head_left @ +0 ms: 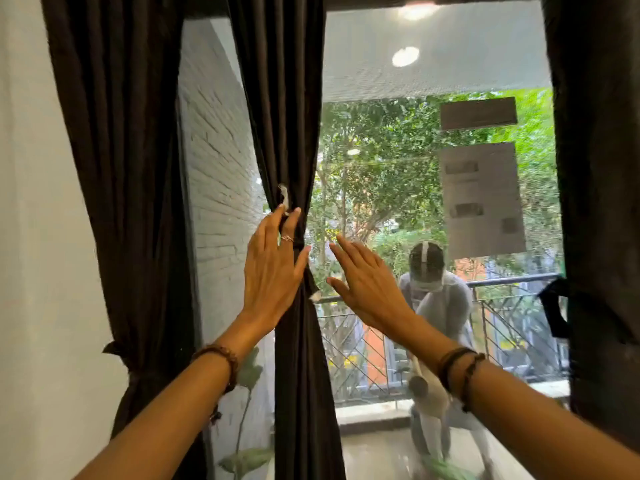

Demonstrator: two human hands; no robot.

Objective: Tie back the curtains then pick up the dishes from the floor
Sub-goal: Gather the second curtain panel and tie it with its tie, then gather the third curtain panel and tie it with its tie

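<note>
The middle curtain [294, 133] is touched by the flat left hand [273, 268]; the right hand [367, 282] is released beside it, before the window [433, 185].

Daylight floods through the window [398, 168] ahead of me; ceiling lamps glare in the glass at twelve o'clock. Curtains [284, 133] stay dark, edges bow, reflections look hazy.

I see a white brick wall [218, 174] left of the fingers, green trees [381, 161] beyond them, a balcony railing [363, 344] below.
</note>
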